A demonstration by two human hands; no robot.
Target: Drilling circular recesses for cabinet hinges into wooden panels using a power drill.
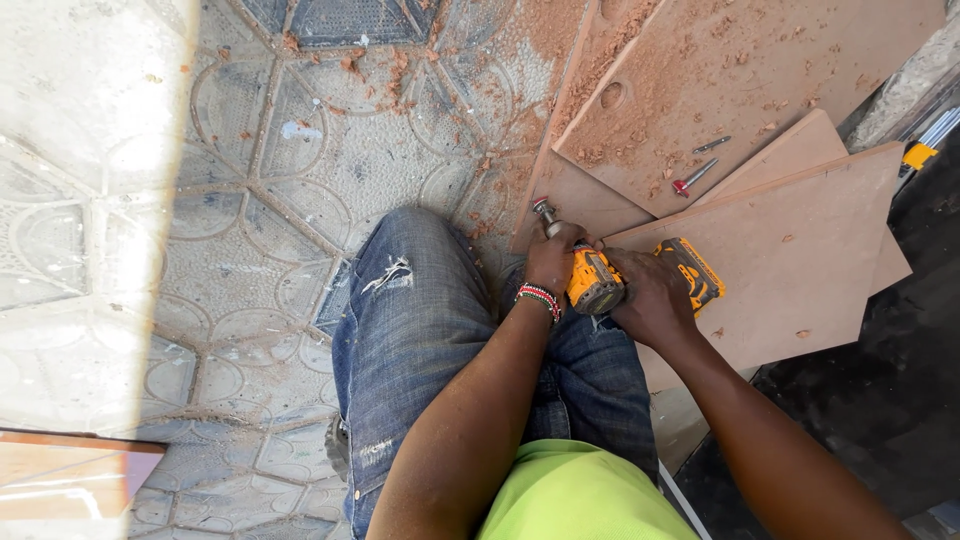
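Drill (pixel 620 278) sits clenched in my right hand (pixel 650 295), my left hand (pixel 553 258) gripping its front end over the boards (pixel 800 250).

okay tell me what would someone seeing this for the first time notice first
At centre, the left hand and right hand grip a yellow and black cordless drill over a lap in torn blue jeans. Flat brown fibreboard panels dusted with reddish sawdust fan across the upper right, with a red-tipped drill bit lying on them. Grey patterned paving fills the left.
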